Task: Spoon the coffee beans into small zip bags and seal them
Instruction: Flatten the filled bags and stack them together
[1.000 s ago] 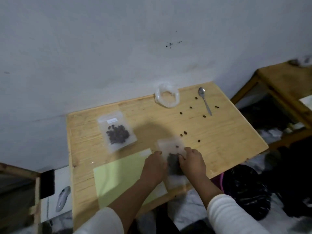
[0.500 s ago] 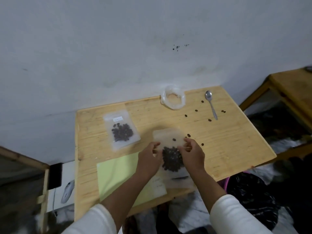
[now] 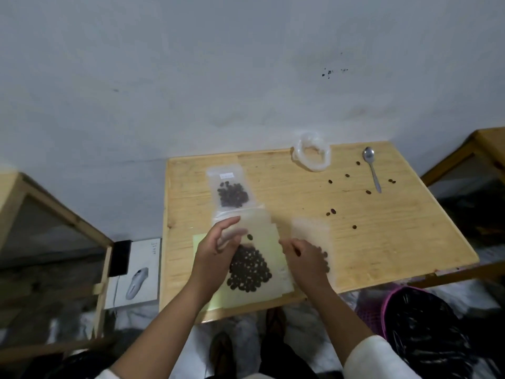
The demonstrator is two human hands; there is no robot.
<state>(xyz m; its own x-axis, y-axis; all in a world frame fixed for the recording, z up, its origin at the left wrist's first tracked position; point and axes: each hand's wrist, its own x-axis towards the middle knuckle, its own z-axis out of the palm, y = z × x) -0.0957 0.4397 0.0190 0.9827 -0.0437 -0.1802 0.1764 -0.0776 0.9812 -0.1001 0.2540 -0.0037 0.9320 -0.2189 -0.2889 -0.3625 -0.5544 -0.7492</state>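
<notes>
- Now my left hand (image 3: 216,253) grips the top of a filled zip bag (image 3: 252,258), fingers curled round its upper left corner; the coffee beans (image 3: 249,270) sit heaped in the bag's lower half, one bean higher up.
- That bag lies over a green paper sheet (image 3: 200,242) near the front edge of the wooden table (image 3: 396,242).
- My right hand (image 3: 306,258) rests on another zip bag (image 3: 311,228) just beside it, fingers bent; blurred, can't tell whether it grips.
- A sealed bean bag (image 3: 229,188) lies behind the held one, edges touching.
- Spoon (image 3: 372,168) far right, loose beans (image 3: 330,212) scattered near; crumpled clear plastic bag (image 3: 311,155) at the back.
</notes>
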